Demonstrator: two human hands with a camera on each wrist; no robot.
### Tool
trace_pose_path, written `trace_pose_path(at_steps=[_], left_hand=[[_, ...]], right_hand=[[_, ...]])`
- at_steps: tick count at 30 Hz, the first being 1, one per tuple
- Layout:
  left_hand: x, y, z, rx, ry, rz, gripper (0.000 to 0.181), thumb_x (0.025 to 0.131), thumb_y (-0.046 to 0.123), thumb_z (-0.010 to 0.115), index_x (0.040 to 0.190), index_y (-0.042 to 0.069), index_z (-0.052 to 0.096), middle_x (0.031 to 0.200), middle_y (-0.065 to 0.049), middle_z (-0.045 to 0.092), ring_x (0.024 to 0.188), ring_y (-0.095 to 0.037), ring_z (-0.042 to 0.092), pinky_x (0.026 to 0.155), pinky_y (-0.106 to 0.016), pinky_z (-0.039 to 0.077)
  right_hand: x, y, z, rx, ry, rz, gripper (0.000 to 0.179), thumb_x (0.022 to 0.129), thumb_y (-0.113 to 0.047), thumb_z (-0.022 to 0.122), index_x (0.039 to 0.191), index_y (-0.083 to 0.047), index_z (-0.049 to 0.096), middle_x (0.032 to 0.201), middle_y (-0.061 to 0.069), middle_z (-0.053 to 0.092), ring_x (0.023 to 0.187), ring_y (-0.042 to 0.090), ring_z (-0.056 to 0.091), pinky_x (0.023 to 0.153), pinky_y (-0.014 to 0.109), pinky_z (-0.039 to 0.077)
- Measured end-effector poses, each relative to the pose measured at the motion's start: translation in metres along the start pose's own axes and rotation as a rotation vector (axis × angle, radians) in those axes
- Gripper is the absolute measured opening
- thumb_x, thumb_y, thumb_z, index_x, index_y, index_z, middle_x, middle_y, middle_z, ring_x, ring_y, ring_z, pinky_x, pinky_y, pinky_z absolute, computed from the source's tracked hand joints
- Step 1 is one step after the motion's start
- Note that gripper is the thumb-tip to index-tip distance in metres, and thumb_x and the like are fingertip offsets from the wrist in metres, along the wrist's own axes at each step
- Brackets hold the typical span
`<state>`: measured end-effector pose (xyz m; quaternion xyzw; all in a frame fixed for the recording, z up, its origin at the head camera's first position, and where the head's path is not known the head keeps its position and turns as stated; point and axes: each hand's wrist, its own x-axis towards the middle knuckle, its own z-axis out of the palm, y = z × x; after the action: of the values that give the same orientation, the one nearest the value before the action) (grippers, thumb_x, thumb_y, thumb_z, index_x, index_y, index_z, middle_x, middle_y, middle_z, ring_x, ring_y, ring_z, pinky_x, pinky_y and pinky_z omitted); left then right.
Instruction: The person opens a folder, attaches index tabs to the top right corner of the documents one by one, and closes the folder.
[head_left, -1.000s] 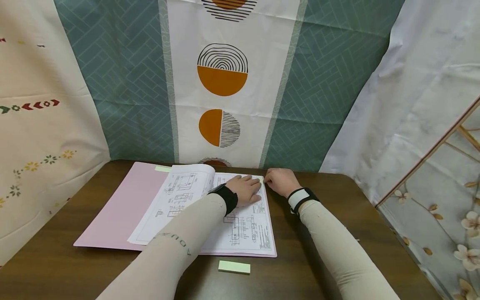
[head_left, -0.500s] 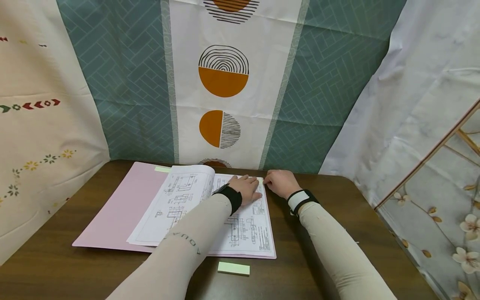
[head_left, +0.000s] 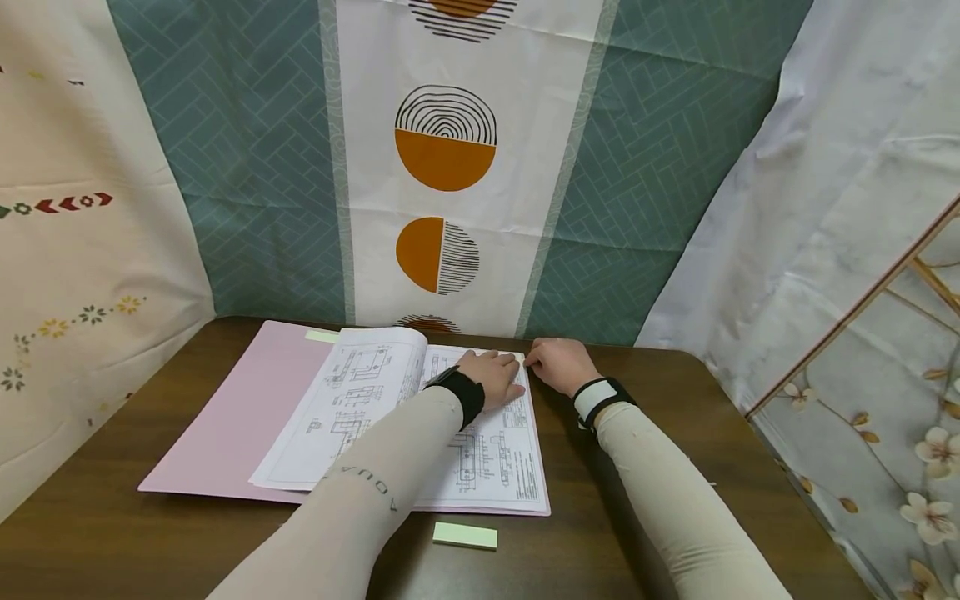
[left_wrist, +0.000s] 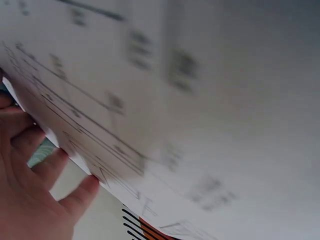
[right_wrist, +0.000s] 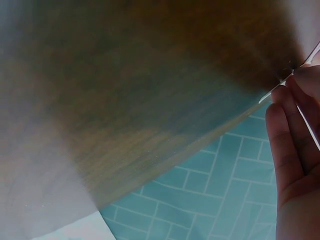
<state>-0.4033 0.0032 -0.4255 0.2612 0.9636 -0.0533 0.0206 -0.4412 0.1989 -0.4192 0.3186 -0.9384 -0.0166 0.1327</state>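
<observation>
A pink folder (head_left: 217, 417) lies spread on the table, holding a stack of printed technical drawings. One drawing sheet (head_left: 360, 392) is turned over to the left, and its curve stands up at the spine. My left hand (head_left: 487, 379) rests with straight fingers on the right-hand page (head_left: 517, 467), close to its upper right corner. At that corner my right hand (head_left: 562, 365) pinches the page's edge between thumb and curled fingers. A small pale patch, perhaps a sticky note, shows beside the right fingertips. In the right wrist view, a thin white edge runs between the thumb and fingers.
A pale green sticky-note pad (head_left: 465, 536) lies on the brown table (head_left: 637, 517) in front of the folder. Another green sticky note (head_left: 322, 336) sticks out at the folder's top left. Patterned curtains (head_left: 450, 167) hang just behind the table.
The left hand has slid slightly to the right on the page, then stayed there. My right hand keeps its place at the corner. The whole view shifts a little.
</observation>
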Motion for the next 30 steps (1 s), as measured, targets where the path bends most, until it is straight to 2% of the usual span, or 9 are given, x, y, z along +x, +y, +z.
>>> trace_pose_path(at_steps=[4, 7, 11, 14, 18, 23, 27, 30], left_hand=[[-0.016, 0.007, -0.021, -0.046, -0.013, -0.076, 0.068, 0.115, 0.059, 0.047, 0.169, 0.019, 0.046, 0.174, 0.001, 0.044, 0.161, -0.028, 0.038, 0.126, -0.058, 0.035], [-0.024, 0.011, -0.028, -0.049, -0.017, -0.129, 0.067, 0.115, 0.057, 0.049, 0.167, 0.016, 0.049, 0.173, -0.002, 0.045, 0.160, -0.029, 0.040, 0.125, -0.058, 0.036], [-0.026, 0.013, -0.025, -0.004, -0.031, -0.181, 0.069, 0.114, 0.060, 0.049, 0.164, 0.013, 0.052, 0.170, -0.004, 0.049, 0.155, -0.029, 0.046, 0.123, -0.054, 0.039], [-0.029, 0.013, -0.021, 0.045, -0.024, -0.184, 0.065, 0.113, 0.059, 0.052, 0.158, 0.013, 0.060, 0.159, -0.005, 0.059, 0.144, -0.029, 0.056, 0.118, -0.050, 0.045], [-0.050, 0.019, -0.028, 0.140, 0.010, -0.129, 0.050, 0.112, 0.054, 0.059, 0.142, 0.016, 0.073, 0.135, -0.003, 0.071, 0.124, -0.025, 0.067, 0.105, -0.043, 0.055], [-0.082, 0.029, -0.033, 0.233, 0.020, -0.038, 0.036, 0.112, 0.046, 0.064, 0.128, 0.019, 0.081, 0.115, -0.001, 0.073, 0.107, -0.021, 0.071, 0.089, -0.037, 0.061], [-0.105, 0.034, -0.033, 0.250, 0.058, 0.041, 0.022, 0.109, 0.032, 0.070, 0.120, 0.017, 0.084, 0.106, -0.001, 0.074, 0.095, -0.019, 0.072, 0.081, -0.035, 0.063], [-0.124, 0.033, -0.032, 0.205, 0.097, 0.107, 0.016, 0.106, 0.025, 0.075, 0.115, 0.015, 0.083, 0.102, -0.002, 0.074, 0.089, -0.018, 0.071, 0.080, -0.034, 0.062]], right_hand=[[0.000, -0.003, -0.005, -0.003, 0.001, 0.007, 0.018, 0.098, -0.007, 0.082, 0.113, -0.015, 0.089, 0.102, 0.000, 0.078, 0.093, 0.020, 0.077, 0.082, 0.040, 0.062], [-0.001, -0.006, -0.006, -0.005, -0.001, 0.011, 0.018, 0.099, -0.008, 0.082, 0.114, -0.014, 0.088, 0.104, 0.000, 0.078, 0.094, 0.021, 0.077, 0.083, 0.040, 0.062], [-0.002, -0.012, -0.008, 0.005, -0.024, 0.011, 0.019, 0.100, -0.009, 0.081, 0.118, -0.012, 0.087, 0.107, 0.002, 0.077, 0.096, 0.022, 0.076, 0.084, 0.041, 0.062], [-0.004, -0.015, -0.009, 0.003, -0.056, -0.003, 0.022, 0.101, -0.010, 0.080, 0.122, -0.011, 0.085, 0.109, 0.003, 0.075, 0.096, 0.022, 0.075, 0.085, 0.041, 0.062], [-0.009, -0.018, -0.011, -0.010, -0.089, -0.016, 0.023, 0.101, -0.011, 0.080, 0.125, -0.011, 0.084, 0.113, 0.005, 0.074, 0.101, 0.024, 0.074, 0.089, 0.041, 0.062], [-0.020, -0.022, -0.011, -0.013, -0.110, -0.004, 0.021, 0.102, -0.011, 0.080, 0.123, -0.012, 0.083, 0.119, 0.007, 0.075, 0.109, 0.026, 0.075, 0.093, 0.043, 0.062], [-0.030, -0.028, -0.013, 0.000, -0.100, 0.006, 0.021, 0.101, -0.009, 0.081, 0.120, -0.014, 0.084, 0.118, 0.006, 0.076, 0.107, 0.025, 0.075, 0.091, 0.043, 0.062], [-0.038, -0.034, -0.016, 0.003, -0.094, 0.001, 0.020, 0.101, -0.009, 0.081, 0.120, -0.015, 0.084, 0.117, 0.005, 0.076, 0.106, 0.024, 0.074, 0.091, 0.042, 0.062]])
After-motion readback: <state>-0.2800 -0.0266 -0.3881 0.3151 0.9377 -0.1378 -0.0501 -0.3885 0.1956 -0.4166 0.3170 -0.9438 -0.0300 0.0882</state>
